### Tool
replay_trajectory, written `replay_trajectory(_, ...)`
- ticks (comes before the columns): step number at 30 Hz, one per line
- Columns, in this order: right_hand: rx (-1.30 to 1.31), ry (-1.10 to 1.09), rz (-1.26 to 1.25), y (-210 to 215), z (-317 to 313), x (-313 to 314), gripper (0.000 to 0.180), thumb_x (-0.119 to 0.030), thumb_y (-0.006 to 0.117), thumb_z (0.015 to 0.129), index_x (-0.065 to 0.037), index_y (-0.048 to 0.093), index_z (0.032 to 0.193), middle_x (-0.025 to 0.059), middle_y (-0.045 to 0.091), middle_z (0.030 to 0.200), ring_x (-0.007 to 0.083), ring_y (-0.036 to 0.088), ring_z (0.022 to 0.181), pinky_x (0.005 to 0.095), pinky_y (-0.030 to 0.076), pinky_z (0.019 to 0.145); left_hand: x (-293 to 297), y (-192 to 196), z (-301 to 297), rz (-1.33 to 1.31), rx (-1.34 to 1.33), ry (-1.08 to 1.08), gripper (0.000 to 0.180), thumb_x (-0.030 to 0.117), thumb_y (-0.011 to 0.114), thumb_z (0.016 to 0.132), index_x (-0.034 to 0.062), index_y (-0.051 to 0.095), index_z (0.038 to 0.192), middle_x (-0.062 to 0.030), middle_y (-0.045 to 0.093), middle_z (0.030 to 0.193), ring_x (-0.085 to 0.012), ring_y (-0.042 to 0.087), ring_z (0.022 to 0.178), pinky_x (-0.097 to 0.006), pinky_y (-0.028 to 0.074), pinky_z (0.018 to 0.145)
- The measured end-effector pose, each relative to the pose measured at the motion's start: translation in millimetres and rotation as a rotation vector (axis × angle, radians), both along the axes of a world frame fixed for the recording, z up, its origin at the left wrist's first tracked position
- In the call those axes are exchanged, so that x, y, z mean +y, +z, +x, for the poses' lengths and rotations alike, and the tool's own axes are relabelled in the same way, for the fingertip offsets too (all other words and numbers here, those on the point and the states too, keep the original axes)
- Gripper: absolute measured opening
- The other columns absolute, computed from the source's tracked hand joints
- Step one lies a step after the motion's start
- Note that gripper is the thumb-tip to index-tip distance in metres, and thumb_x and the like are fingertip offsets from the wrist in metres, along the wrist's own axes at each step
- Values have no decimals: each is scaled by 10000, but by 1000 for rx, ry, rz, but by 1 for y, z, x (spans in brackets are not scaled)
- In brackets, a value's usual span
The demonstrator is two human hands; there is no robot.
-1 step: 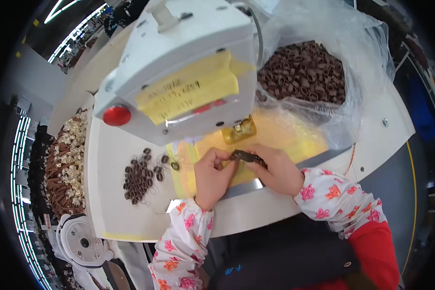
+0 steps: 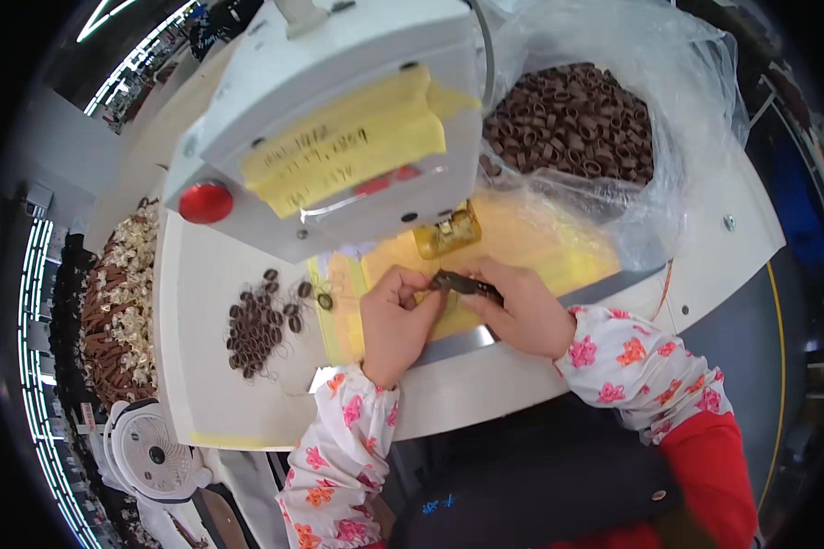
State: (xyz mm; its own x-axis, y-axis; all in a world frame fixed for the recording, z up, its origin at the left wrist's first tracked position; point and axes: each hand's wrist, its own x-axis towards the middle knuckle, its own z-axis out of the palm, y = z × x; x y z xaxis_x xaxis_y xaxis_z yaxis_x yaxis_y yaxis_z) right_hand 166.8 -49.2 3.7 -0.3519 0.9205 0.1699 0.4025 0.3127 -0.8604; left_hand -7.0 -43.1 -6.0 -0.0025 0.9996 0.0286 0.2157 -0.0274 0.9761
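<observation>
My left hand is closed in a pinch, thumb and forefinger on a small brown loop that is mostly hidden. Wrapped round a slim dark tool that looks like thread snips, my right hand keeps the tool's tip against the loop at the left fingertips. Both hands are just in front of a white sewing machine, close to its yellowish needle plate area. To the left lies a pile of dark brown loops with loose thread tails.
A clear plastic bag full of brown loops stands at the back right of the white table. The machine has a red button and yellow tape. A white fan is at the lower left, below brown-and-cream pieces.
The view has shifted slightly, so the machine sits a little higher and further left. My hands stay together, and the dark snips have turned slightly at the left fingertips.
</observation>
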Motion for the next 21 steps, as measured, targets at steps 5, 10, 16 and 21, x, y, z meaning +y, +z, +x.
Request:
replay_trajectory(5, -201, -63, 286, -3, -2, 1, 199, -70, 577, 804, -5, 524, 984, 154, 579, 718, 295, 576, 601, 341, 437, 520, 2, -4, 1, 13, -15, -44, 120, 2, 658, 736, 5, 540, 758, 37, 531, 590, 14, 341, 479, -166, 243, 415)
replay_trajectory(10, -79, -51, 158, -5, -3, 2, 192, -134, 586, 806, -35, 513, 954, 133, 587, 678, 297, 584, 601, 365, 445, 512, 0, -3, 0, 15, -22, -50, 122, -7, 656, 736, 13, 536, 753, 40, 531, 589, 16, 347, 479, -164, 245, 419)
replay_trajectory(16, -190, -75, 238, -5, -3, 0, 177, -129, 596, 803, -25, 522, 927, 136, 593, 680, 298, 586, 592, 359, 448, 509, 1, -1, 0, -20, -50, -81, 134, -8, 658, 738, 14, 526, 748, 32, 544, 601, 15, 354, 482, -162, 253, 422)
replay_trajectory(21, -116, -57, 220, -6, -2, 1, 171, -116, 599, 798, -17, 527, 918, 141, 600, 700, 302, 586, 594, 355, 448, 511, 1, 0, 0, -32, -39, -121, 128, -9, 653, 749, 12, 528, 761, 18, 569, 629, 14, 380, 496, -160, 271, 430)
